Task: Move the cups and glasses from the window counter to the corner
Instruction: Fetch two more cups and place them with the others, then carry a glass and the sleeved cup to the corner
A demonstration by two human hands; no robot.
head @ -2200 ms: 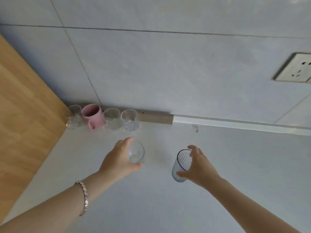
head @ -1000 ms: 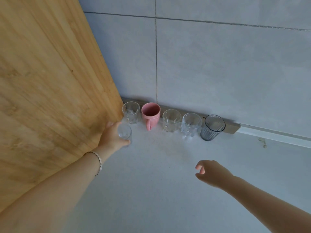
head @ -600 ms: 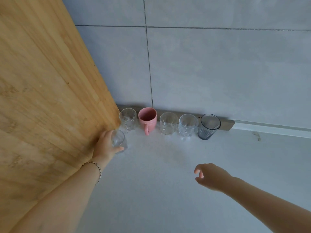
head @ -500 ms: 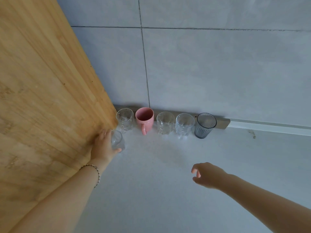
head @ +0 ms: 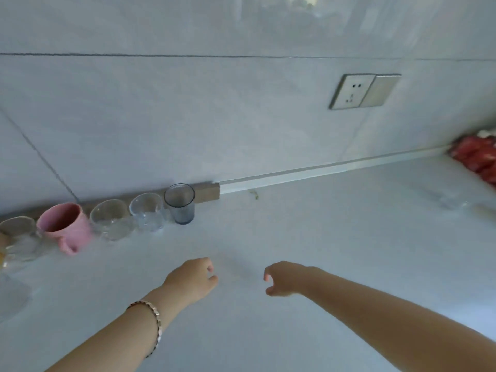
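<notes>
Both hands have come away from the corner since half a second ago. Then the left hand (head: 192, 277) was still setting a small clear glass down beside the wooden panel; now it hangs over the bare worktop (head: 322, 251), holding nothing, with the fingers loosely curled. The right hand (head: 281, 277) is near it, also holding nothing, the thumb and fingers a little apart. The view has also turned to the right, so the wooden panel is out of sight and a wall socket (head: 351, 91) is now visible.

I judge from this that one more delivery is finished and the person turns back toward the window side to fetch more.

Counting the row along the wall: one dark ribbed glass (head: 180, 204) at the right end, next to it a clear glass (head: 147, 212), then a second clear glass (head: 111, 220), then one pink cup (head: 64, 226) with its handle toward the camera. At the left edge a third clear glass (head: 17, 226) stands, and in front of it a fourth one (head: 18, 251), blurred and partly cut off. So I count one cup and five glasses, all upright.

Far right, something clear (head: 453, 202) lies on the worktop, too blurred to name, and a red thing (head: 477, 157) is in the far corner.
</notes>
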